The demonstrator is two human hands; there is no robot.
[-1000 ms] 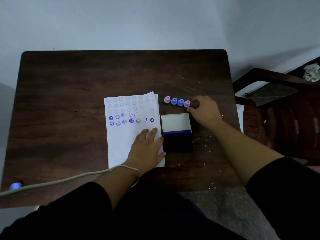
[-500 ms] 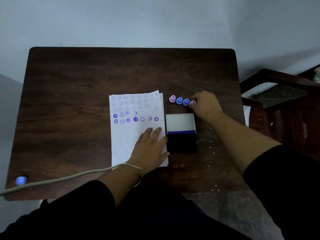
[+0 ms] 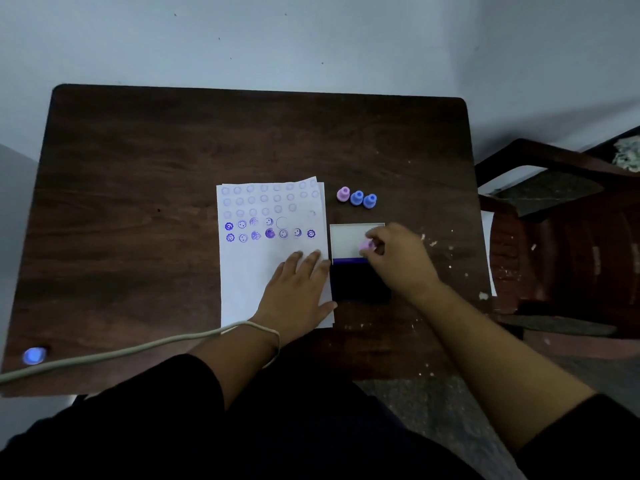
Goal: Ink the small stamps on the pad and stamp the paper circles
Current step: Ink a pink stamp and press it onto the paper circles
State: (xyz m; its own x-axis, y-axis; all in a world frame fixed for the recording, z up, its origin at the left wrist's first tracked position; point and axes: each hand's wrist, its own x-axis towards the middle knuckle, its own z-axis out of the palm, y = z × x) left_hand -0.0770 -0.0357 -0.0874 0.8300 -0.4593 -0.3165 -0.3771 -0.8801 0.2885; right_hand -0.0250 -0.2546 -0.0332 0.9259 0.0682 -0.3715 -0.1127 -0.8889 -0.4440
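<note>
- Your right hand (image 3: 398, 261) pinches a pink stamp (image 3: 366, 244) over the open ink pad (image 3: 358, 282).
- Your left hand (image 3: 298, 289) lies flat, fingers spread, on the paper (image 3: 249, 271), at 9 o'clock of the pad.

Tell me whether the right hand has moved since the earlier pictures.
Yes. The right hand left the row of stamps and came toward the person, over the ink pad, carrying a pink stamp.

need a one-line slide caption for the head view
Right hand holds a pink stamp over the open ink pad; left hand flat on the stamped paper.
</note>
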